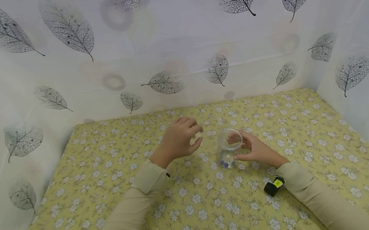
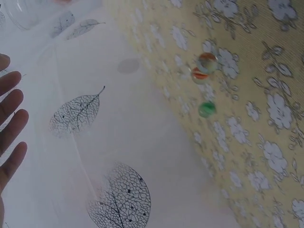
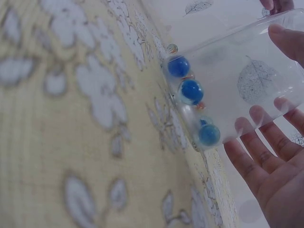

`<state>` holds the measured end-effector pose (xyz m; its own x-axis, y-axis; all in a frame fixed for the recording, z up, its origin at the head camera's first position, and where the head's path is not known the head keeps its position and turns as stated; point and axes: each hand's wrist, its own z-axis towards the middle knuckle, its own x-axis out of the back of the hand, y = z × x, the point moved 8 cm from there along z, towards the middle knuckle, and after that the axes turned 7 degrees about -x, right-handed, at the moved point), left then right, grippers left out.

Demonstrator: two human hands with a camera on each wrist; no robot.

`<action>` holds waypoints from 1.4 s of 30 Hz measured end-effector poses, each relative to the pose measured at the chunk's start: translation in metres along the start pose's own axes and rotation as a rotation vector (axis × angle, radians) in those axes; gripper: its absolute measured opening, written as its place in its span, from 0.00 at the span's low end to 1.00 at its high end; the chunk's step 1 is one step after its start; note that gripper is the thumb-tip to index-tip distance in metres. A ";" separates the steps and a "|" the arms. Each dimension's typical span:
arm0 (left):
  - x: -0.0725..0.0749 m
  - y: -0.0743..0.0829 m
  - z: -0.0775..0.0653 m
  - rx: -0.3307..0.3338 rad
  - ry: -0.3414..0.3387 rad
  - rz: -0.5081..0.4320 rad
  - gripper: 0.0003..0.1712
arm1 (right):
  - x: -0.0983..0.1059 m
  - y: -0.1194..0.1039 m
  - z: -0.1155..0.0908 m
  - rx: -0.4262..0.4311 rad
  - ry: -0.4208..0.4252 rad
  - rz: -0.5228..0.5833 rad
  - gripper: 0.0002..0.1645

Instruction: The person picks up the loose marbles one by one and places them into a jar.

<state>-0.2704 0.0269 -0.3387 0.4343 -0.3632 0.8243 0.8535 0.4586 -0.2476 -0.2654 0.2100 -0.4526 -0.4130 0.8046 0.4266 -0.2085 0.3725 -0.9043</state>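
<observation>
My right hand (image 1: 256, 151) holds a clear jar (image 1: 223, 147), which stands on the tablecloth, with the thumb on one side and the fingers round the other. Several blue marbles (image 3: 191, 91) lie at the bottom of the jar. My left hand (image 1: 180, 137) hovers left of the jar with nothing in it, its fingers parted. In the left wrist view its fingers (image 2: 13, 126) spread at the left edge. A green marble (image 2: 207, 109) and two orange-and-clear marbles (image 2: 200, 75) lie on the cloth there; in the head view they do not show.
A yellow floral tablecloth (image 1: 200, 220) covers the table. White curtains with leaf prints (image 1: 173, 37) close in the back and both sides. A black strap with a yellow tag (image 1: 274, 185) sits at the right wrist.
</observation>
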 end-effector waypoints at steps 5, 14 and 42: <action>-0.004 -0.010 -0.012 0.003 -0.003 0.021 0.08 | 0.000 0.000 0.000 0.006 0.000 -0.015 0.40; -0.015 -0.021 -0.029 0.009 -0.020 0.025 0.09 | 0.000 0.000 0.000 0.003 0.003 -0.014 0.40; -0.062 -0.014 -0.057 -0.067 -0.197 0.006 0.05 | 0.000 -0.001 -0.001 0.014 0.009 -0.019 0.38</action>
<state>-0.2927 -0.0036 -0.4152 0.3801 -0.1919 0.9048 0.8713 0.4025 -0.2807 -0.2637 0.2098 -0.4514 -0.4007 0.8016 0.4437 -0.2284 0.3816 -0.8957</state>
